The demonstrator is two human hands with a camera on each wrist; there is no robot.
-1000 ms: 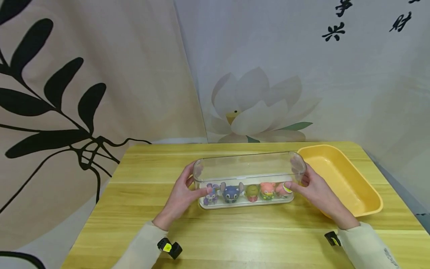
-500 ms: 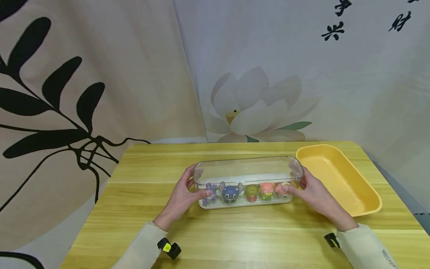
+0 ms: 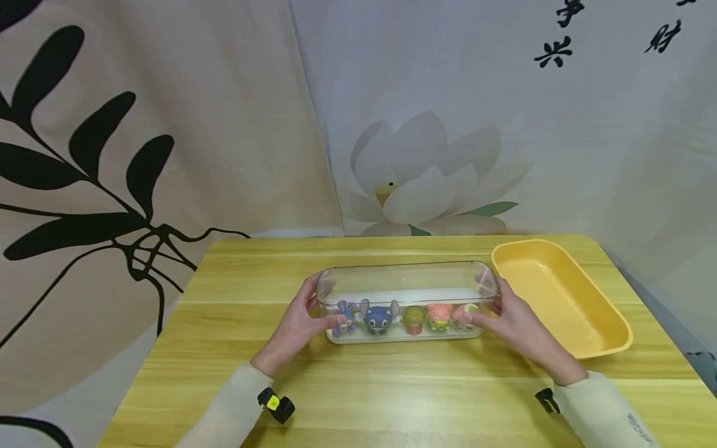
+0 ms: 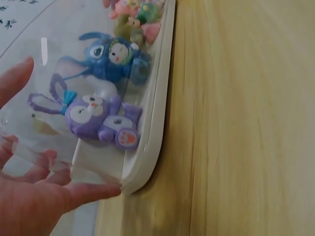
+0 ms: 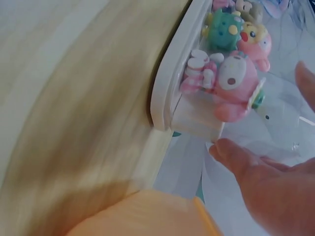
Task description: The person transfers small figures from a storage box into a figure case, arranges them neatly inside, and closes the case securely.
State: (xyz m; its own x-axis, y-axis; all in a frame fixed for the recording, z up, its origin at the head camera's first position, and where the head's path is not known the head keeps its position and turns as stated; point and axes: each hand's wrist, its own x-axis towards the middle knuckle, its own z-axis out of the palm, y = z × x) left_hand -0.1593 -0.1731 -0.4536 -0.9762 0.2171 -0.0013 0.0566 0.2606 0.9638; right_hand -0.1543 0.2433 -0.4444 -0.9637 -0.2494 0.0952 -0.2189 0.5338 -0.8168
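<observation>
A clear display box (image 3: 406, 280) with a white base (image 4: 158, 120) stands on the table, a row of several small figurines inside it. From the left the row runs: purple bunny figurine (image 4: 93, 118), blue big-eared figurine (image 3: 378, 317), olive-green figurine (image 3: 414, 319), coral-pink figurine (image 3: 439, 316), pink figurine (image 5: 234, 86). My left hand (image 3: 297, 320) grips the box's left end, thumb on the front and fingers round the side. At the opposite end my right hand (image 3: 515, 320) holds it the same way, its thumb partly covering the last figurine in the head view.
To the right of the box a yellow tray (image 3: 607, 305) lies close behind my right hand and forearm. The wooden table (image 3: 403, 392) extends in front and to the left. Printed cloth (image 3: 252, 124) hangs behind the table's far edge.
The clear cover's top edge has dropped a little, and the box has shifted slightly left with both hands. Both hands keep their hold on its ends.
</observation>
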